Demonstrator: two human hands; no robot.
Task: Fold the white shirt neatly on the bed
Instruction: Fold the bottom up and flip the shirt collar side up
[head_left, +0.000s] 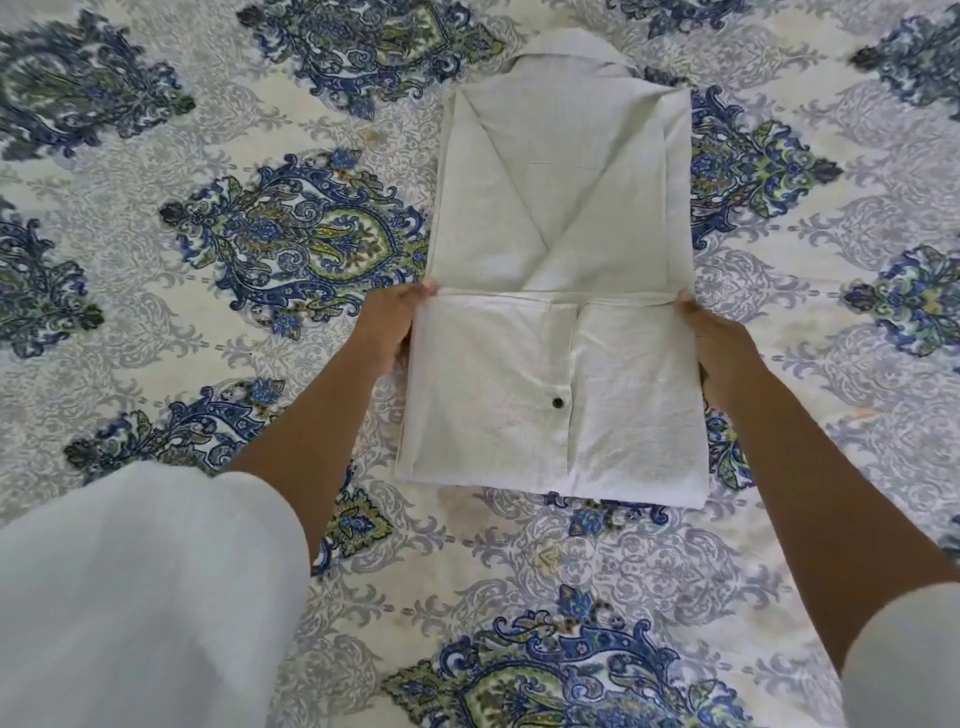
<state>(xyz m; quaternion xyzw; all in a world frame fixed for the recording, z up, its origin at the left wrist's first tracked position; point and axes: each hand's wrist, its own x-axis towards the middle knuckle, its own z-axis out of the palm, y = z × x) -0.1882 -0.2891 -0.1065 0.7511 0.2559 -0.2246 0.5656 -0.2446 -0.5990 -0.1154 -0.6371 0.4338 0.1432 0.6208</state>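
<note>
1. Head view is showing the bed (779, 519) filling the whole frame. Its cover, printed with blue and green paisley medallions on a pale ground, is running out past every edge on all sides of the hands, so the bed's outline is not showing.
2. The white shirt (550, 197) is lying flat on the cover between the two hands and stretching away beyond them. Its sides are folded in to make a long rectangle, and its lower part is turned up over the body, with the hem lying level with the fingertips. The collar (563, 49) is at the end farthest from the hands, and it is hard to make out how it is lying. The sleeves of the shirt are tucked out of sight.
3. A white sleeve (140, 597) is covering the left upper arm, cut off by the lower left corner. Another white sleeve (904, 660) is partly showing at the lower right edge.
4. The left hand (389, 327) is pinching the left edge of the turned-up flap, thumb on top at the hem corner. Its fingers are hidden under the cloth.
5. The right hand (719, 343) is gripping the flap's right edge in the same way, thumb tip at the hem. The rest of its fingers are tucked beneath the fabric.
6. A dark button (559, 401) is sitting on the flap's centre strip, between the two wrists and slightly nearer the person than the hands.
</note>
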